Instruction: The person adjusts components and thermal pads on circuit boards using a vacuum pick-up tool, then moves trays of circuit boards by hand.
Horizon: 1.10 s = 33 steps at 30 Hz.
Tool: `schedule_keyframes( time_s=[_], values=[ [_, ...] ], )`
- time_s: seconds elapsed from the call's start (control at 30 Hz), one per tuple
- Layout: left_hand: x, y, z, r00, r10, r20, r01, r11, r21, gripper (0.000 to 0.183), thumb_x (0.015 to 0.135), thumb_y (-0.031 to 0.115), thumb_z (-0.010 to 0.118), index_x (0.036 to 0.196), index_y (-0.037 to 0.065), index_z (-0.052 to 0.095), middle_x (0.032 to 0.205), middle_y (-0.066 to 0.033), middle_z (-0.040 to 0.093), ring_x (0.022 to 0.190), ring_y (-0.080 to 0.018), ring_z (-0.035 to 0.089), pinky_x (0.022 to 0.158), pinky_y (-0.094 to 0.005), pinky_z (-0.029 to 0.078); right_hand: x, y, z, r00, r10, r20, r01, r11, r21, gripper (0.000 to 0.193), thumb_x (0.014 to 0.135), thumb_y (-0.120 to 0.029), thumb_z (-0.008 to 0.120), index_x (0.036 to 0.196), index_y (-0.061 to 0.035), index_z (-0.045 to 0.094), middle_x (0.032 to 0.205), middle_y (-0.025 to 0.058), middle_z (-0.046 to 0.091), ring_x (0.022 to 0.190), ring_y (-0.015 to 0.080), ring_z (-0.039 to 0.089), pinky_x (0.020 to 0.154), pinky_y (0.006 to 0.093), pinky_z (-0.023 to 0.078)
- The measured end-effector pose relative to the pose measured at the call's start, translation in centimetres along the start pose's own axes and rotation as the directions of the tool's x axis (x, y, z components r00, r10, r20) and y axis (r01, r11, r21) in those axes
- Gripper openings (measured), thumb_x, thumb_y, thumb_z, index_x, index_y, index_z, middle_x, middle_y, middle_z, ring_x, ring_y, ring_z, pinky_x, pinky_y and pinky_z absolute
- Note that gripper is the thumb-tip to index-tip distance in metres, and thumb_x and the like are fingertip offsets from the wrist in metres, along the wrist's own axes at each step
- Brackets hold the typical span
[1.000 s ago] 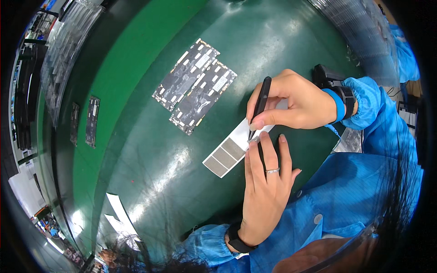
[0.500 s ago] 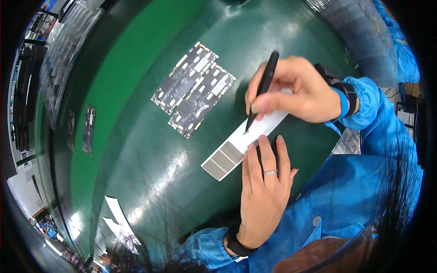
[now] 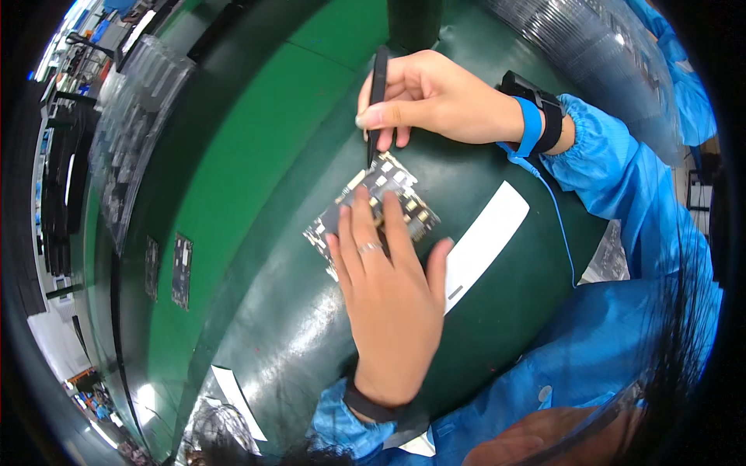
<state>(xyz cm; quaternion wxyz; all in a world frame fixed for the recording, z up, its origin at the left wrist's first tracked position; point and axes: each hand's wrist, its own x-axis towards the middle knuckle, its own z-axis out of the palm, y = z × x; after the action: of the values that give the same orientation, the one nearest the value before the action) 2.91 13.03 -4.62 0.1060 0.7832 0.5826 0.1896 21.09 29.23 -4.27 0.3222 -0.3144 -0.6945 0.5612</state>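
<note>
My left hand [image 3: 392,311] lies flat with its fingers spread over a pair of dark printed circuit boards [image 3: 408,186], which sit close together on the green mat. Most of the near part of the boards is hidden under those fingers. My right hand [image 3: 443,97] pinches a slim black pen-shaped tool [image 3: 378,85]. Its narrow tip points down at the boards' far edge; whether it touches cannot be made out. To the right of the boards rests a white backing strip [image 3: 493,233], its lower end partly behind my left hand.
Two more circuit boards [image 3: 181,272] lie on the brighter green band at left. Clear plastic trays [image 3: 559,39] are stacked at the far right, with others [image 3: 136,132] at the far left. White paper strips [image 3: 237,400] lie near left. A blue cord [image 3: 561,202] hangs from my right wrist.
Both hands have moved left and away from the white strip to the circuit boards. My left hand now rests on the boards, and the tool's tip has gone from the strip to their far edge.
</note>
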Motion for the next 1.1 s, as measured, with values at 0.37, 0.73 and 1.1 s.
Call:
schedule_keyframes(
  time_s=[0.37,0.73,1.1],
  values=[
    [-1.6,3.0,0.0,0.991,0.024,0.128,-0.033,0.997,0.064,0.084,0.094,0.057,0.067,0.150,-0.003,0.049,0.155,-0.0275,0.044,0.135,-0.0458,0.051,0.113,-0.0583,0.044,-1.6,-1.9,1.1,0.986,0.142,0.083,-0.144,0.990,0.011,0.019,0.101,-0.017,0.072,0.104,0.0013,0.067,0.093,0.0055,0.072,0.081,0.0103,0.071,0.070,0.0238,0.057],
    [-1.6,3.2,0.0,0.987,0.007,0.162,-0.029,0.990,0.135,0.084,0.098,0.066,0.055,0.150,0.000,0.051,0.155,-0.0277,0.046,0.134,-0.0445,0.052,0.111,-0.0580,0.046,-1.5,-1.4,1.2,0.987,0.142,0.078,-0.142,0.990,-0.009,0.015,0.103,-0.013,0.069,0.109,0.0010,0.065,0.099,0.0054,0.071,0.083,0.0098,0.071,0.073,0.0226,0.057],
    [-1.4,3.0,0.2,0.992,-0.004,0.124,-0.014,0.989,0.147,0.082,0.100,0.067,0.051,0.148,0.001,0.054,0.154,-0.0295,0.045,0.129,-0.0453,0.054,0.109,-0.0569,0.047,-1.3,-1.1,1.4,0.993,0.101,0.063,-0.100,0.995,-0.015,0.014,0.101,-0.011,0.072,0.104,0.0013,0.066,0.094,0.0031,0.070,0.081,0.0088,0.070,0.072,0.0210,0.056]
  ],
)
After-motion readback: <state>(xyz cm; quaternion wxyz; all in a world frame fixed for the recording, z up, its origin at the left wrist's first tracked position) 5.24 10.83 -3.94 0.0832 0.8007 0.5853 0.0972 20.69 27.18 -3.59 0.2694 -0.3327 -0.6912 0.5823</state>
